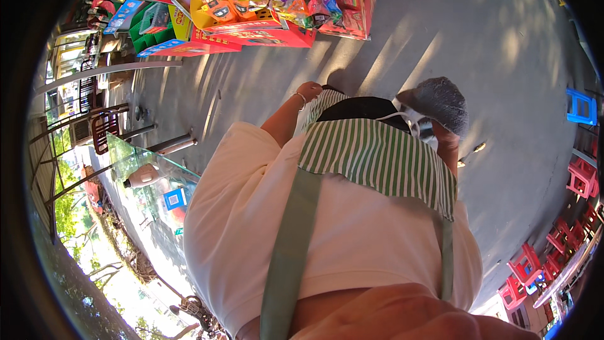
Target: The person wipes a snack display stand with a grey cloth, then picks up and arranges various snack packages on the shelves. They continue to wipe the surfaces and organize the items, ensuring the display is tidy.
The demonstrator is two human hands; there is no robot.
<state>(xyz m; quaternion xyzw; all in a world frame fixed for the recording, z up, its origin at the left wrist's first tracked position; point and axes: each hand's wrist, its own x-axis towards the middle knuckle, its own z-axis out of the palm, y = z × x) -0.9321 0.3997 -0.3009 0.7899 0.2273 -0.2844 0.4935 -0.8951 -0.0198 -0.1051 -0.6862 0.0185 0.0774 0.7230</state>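
Note:
My left hand (310, 90), with a bracelet at the wrist, hangs beside the green-and-white striped apron (373, 156). Its fingers are partly hidden, and I cannot tell whether they hold anything. On the other side, my right hand (445, 136) grips a grey, fuzzy cloth (439, 99), which covers most of the fingers. A white cord (401, 115) loops near the cloth, in front of the dark clothing below the apron. Ahead of me are packaged snacks (222, 7) in red and yellow cardboard display boxes (264, 35).
Grey floor (495, 71) with streaks of sunlight surrounds me. To the left is a glass-topped counter (122, 151) bearing a pinkish bottle (144, 176) and a blue card (175, 199) with a printed code. Several red plastic stools (525, 264) and a blue stool (581, 106) stand at right.

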